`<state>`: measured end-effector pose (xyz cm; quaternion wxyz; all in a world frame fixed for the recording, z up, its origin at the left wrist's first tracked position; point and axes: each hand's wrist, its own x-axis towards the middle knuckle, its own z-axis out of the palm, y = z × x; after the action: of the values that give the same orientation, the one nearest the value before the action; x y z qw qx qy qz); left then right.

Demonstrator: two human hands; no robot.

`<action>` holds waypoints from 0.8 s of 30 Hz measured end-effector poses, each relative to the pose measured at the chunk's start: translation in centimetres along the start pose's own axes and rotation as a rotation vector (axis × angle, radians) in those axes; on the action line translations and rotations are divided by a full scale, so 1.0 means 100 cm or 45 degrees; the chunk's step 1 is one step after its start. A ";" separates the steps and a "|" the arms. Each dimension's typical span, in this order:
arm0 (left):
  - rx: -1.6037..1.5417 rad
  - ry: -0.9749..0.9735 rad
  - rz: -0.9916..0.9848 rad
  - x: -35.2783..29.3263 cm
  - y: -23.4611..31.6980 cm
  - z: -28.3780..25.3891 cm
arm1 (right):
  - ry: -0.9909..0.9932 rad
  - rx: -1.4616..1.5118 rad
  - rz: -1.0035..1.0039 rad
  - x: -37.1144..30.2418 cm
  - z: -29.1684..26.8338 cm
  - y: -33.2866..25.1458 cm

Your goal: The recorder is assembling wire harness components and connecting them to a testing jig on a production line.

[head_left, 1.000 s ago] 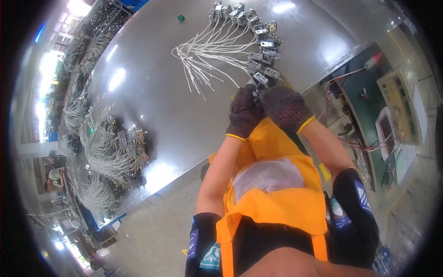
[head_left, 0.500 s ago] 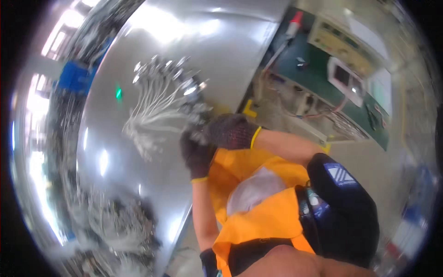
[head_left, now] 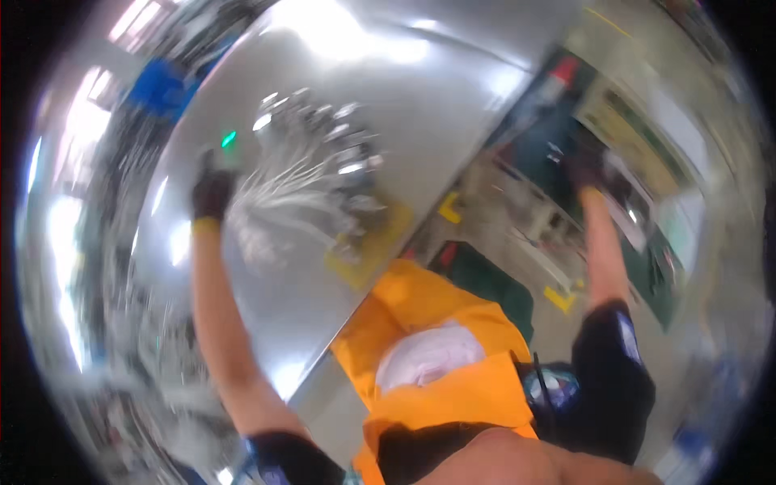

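Note:
My left hand [head_left: 212,190], in a dark glove with a yellow cuff, is over the metal table [head_left: 267,311], left of a fanned bundle of white wires [head_left: 283,182] with shiny metal ends. At least one finger looks stretched out, and I see nothing held. A small bright green object or light [head_left: 229,140] shows just beyond its fingertips. My right hand [head_left: 584,166], gloved alike, reaches over the green-topped bench [head_left: 659,283] at the right, beside a pale device [head_left: 630,198]. Its fingers are smeared by motion, so its grip cannot be made out.
A yellow rectangle [head_left: 392,230] lies on the table near the wire ends. Behind the bench device stands a beige instrument box [head_left: 634,137]. A red-tipped thing [head_left: 563,73] is at the bench's far end. Blue bins [head_left: 158,87] and hanging cables line the left.
My hands were together at the near side of the wire bundle. They have parted: the left moved left across the table, the right moved right to the bench. The yellow rectangle is now uncovered.

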<state>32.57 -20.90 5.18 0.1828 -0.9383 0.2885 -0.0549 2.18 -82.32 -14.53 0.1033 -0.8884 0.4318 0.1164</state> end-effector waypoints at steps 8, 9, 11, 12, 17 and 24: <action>-0.569 -0.650 -1.024 -0.012 0.006 0.081 | 0.737 -0.182 -0.944 -0.040 -0.007 -0.006; -0.503 -0.582 -1.066 -0.019 0.007 0.097 | 0.633 -0.264 -0.889 -0.038 -0.015 -0.010; -0.682 -0.432 -1.144 -0.024 0.002 0.125 | 0.551 -0.345 -0.836 -0.016 0.002 0.005; -0.876 -0.277 -1.163 -0.017 0.009 0.136 | 0.643 0.276 -0.991 0.025 0.032 0.048; -0.816 0.224 -1.204 -0.034 0.019 0.149 | 0.581 0.018 -0.696 0.007 -0.001 0.024; -0.819 0.249 -0.870 -0.031 -0.031 0.136 | 0.191 1.085 -1.112 -0.041 -0.097 -0.165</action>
<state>34.46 -12.51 -6.28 -0.1734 -0.9787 -0.0184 -0.1080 13.88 -72.05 -2.70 0.4570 -0.8696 0.0424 -0.1824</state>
